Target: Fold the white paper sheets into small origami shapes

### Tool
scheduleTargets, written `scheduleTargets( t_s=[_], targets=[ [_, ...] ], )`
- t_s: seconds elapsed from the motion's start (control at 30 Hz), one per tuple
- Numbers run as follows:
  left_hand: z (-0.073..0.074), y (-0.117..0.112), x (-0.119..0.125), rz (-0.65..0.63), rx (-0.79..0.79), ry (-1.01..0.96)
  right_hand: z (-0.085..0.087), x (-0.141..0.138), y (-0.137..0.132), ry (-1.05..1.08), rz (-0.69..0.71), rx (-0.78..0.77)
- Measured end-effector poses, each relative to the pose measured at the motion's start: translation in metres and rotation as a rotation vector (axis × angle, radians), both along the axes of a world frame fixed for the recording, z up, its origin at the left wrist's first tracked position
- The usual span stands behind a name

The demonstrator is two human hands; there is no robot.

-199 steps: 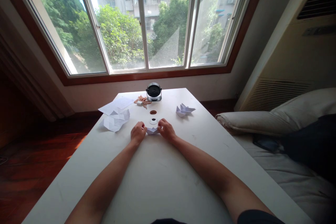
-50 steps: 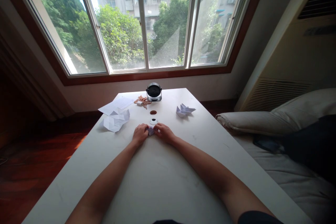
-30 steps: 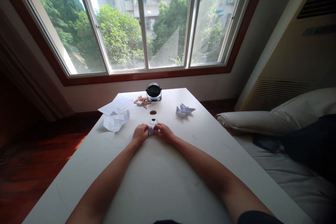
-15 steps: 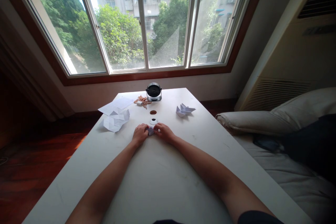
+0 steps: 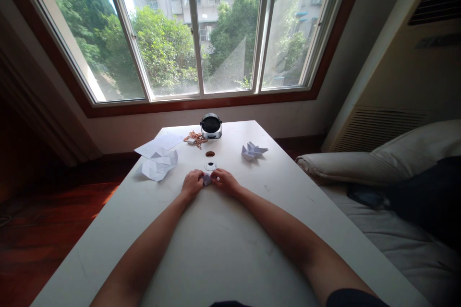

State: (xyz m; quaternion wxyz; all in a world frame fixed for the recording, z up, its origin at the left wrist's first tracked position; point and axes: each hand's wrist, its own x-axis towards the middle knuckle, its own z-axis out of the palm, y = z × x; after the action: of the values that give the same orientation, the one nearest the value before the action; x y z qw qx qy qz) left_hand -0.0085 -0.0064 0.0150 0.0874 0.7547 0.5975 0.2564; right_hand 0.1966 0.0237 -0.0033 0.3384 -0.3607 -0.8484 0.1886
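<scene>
Between my two hands is a small piece of folded paper (image 5: 206, 180), pale and bluish in the shade, low over the white table (image 5: 223, 235). My left hand (image 5: 193, 183) closes its fingers on the paper's left side. From the right, my right hand (image 5: 224, 181) pinches the other side with thumb and fingertips. Much of the paper is hidden behind the fingers. Just beyond the hands lies a white ring (image 5: 211, 166), with a round hole (image 5: 210, 154) in the tabletop behind it. Several folded paper shapes (image 5: 254, 150) sit together farther right.
Creased white sheets (image 5: 158, 165) and a written sheet (image 5: 162, 143) lie at the table's left edge. A tangled tan cord (image 5: 195, 139) rests by a round black device on a stand (image 5: 211, 126) at the back. A sofa (image 5: 338, 165) flanks the right side, below a window (image 5: 201, 29).
</scene>
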Motion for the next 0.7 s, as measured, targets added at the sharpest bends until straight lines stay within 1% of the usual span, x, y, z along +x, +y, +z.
scheduleTargets(
  t_s=[0.37, 0.7],
  targets=[
    [0.0020, -0.0010, 0.0007, 0.004, -0.004, 0.007, 0.0032, 0.0004, -0.0026, 0.005, 0.005, 0.000],
    [-0.0028, 0.0015, -0.0012, -0.012, 0.020, 0.004, 0.0018, 0.0002, -0.0016, -0.005, 0.000, 0.009]
  ],
)
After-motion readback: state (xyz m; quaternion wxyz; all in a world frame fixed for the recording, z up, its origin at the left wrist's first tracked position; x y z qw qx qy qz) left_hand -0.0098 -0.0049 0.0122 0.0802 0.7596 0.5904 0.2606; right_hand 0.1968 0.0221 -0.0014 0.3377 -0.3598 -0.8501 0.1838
